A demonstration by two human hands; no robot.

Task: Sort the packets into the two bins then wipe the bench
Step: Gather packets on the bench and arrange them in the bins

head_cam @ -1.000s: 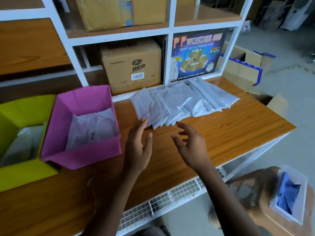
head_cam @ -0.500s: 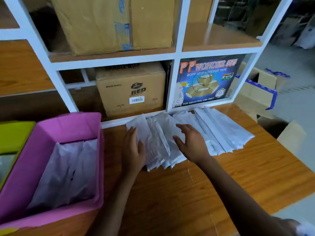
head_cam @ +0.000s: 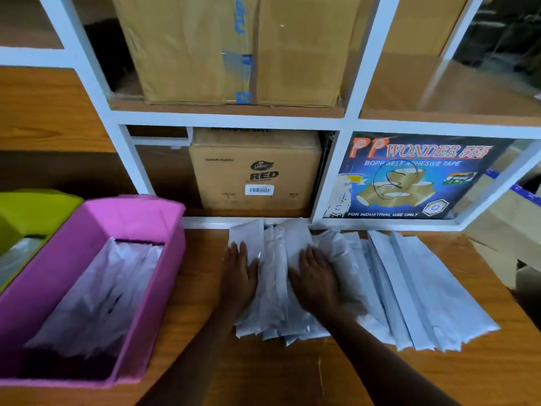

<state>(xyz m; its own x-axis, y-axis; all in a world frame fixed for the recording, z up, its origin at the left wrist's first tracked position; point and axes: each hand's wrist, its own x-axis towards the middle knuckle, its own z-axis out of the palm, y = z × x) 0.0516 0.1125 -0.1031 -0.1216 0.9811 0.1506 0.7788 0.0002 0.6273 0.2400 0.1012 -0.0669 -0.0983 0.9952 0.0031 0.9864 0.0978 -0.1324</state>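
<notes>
Packets (head_cam: 409, 288) in a shiny white fan on the wooden bench (head_cam: 380, 376), far ends close up to the white shelf (head_cam: 234, 120). Left hand (head_cam: 238, 276) flat on the left end of the pile, palm down, fingers straight and close together. Right hand (head_cam: 317, 276) flat on the pile too, near the left one, palm down, fingers straight and a little apart. Both pressing down on the pile, not curled round anything. A strip of packets showing between the two hands. More packets to the right of the right hand, side by side, untouched.

Pink bin (head_cam: 87, 224) on the bench, left of the left hand, near it but apart, with white packets (head_cam: 96, 294) inside. Green bin (head_cam: 35, 206) past the pink one at the far left edge; touching or just beside, hard to tell.

On the shelf behind: brown box (head_cam: 254, 171) with the word RED, blue tape box (head_cam: 409, 177) to its right, big brown box (head_cam: 234, 48) one shelf up.
</notes>
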